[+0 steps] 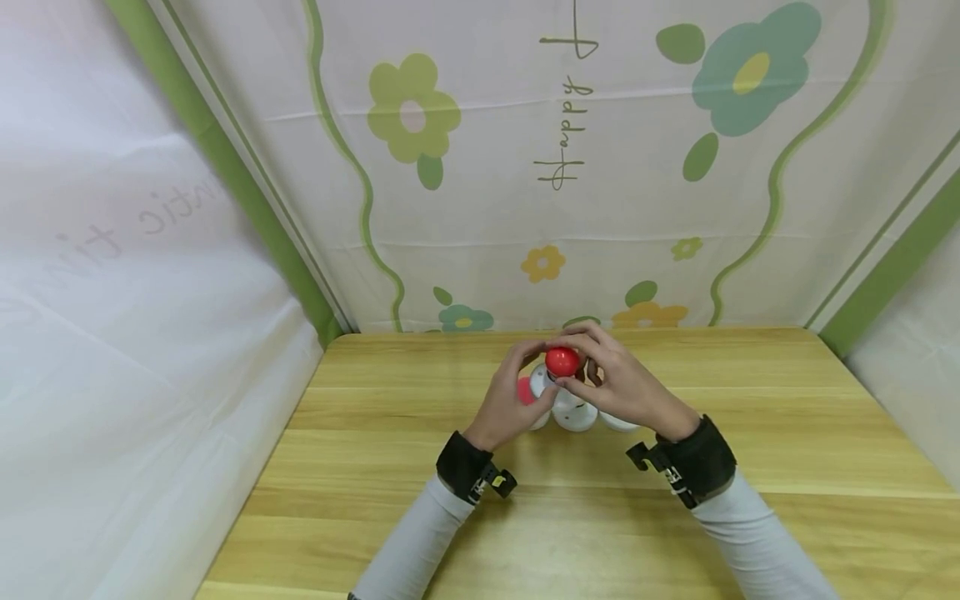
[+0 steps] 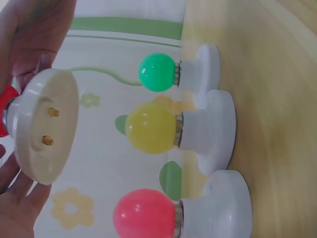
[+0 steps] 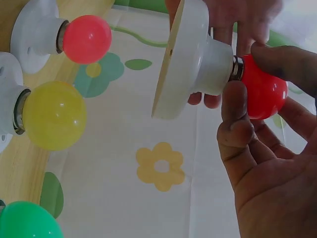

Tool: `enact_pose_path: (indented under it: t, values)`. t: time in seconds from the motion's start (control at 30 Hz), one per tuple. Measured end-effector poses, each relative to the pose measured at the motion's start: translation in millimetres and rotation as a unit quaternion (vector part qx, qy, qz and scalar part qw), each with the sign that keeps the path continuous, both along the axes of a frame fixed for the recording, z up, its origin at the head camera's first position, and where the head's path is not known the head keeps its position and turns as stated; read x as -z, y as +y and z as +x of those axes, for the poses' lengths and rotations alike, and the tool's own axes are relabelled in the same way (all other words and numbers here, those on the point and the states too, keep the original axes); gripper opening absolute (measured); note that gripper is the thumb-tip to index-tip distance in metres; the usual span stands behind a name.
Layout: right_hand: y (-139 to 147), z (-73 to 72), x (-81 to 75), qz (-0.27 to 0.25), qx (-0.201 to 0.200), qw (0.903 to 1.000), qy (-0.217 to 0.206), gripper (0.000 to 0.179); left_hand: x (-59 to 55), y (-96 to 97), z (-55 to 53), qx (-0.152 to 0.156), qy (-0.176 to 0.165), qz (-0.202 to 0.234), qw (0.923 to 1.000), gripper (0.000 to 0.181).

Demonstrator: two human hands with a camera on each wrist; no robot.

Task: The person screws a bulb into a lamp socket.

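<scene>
Above the table, my left hand [image 1: 506, 408] holds a round white lamp holder [image 3: 185, 62] by its side, fingers partly hidden behind it. A red light bulb [image 1: 562, 362] sits at the holder's mouth, its metal collar showing between them. My right hand [image 1: 630, 385] pinches this bulb between thumb and fingers. The holder is tilted, and its underside with two brass-coloured contacts [image 2: 49, 126] faces the left wrist camera. Below the hands stand three white lamp holders carrying a pink bulb [image 2: 144, 214], a yellow bulb [image 2: 151, 128] and a green bulb [image 2: 157, 72].
The holders stand in a row on a wooden table [image 1: 585, 517], partly covered by my hands in the head view. A white cloth wall [image 1: 487, 192] with printed flowers rises behind the table's far edge. Another white cloth [image 1: 150, 292] hangs along the left side.
</scene>
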State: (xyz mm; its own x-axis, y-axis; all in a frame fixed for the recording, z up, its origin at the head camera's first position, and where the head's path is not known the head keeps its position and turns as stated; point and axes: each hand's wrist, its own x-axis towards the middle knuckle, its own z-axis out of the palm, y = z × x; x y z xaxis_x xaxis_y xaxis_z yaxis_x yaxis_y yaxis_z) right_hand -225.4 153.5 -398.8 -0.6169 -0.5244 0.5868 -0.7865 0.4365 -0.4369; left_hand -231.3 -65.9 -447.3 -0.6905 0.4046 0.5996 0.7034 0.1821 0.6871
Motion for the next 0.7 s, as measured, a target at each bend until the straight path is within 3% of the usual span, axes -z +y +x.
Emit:
enact_pose_path:
  t: [0.17,0.47,0.7]
  values:
    - [-1.1,0.0,1.6,-0.001,-0.01,0.9999,-0.003,0.059,-2.8,-2.3,0.5,0.005,-0.021,0.033,0.9992,0.054]
    - [-3.1,0.1,3.3,-0.005,-0.025,0.9996,-0.015,0.056,-6.2,-0.1,2.5,0.014,-0.021,0.046,0.9986,0.053]
    - [-3.3,-0.5,4.8,-0.004,-0.03,0.9995,-0.012,0.057,-7.5,-0.6,1.1,0.005,-0.01,0.047,0.9989,0.047]
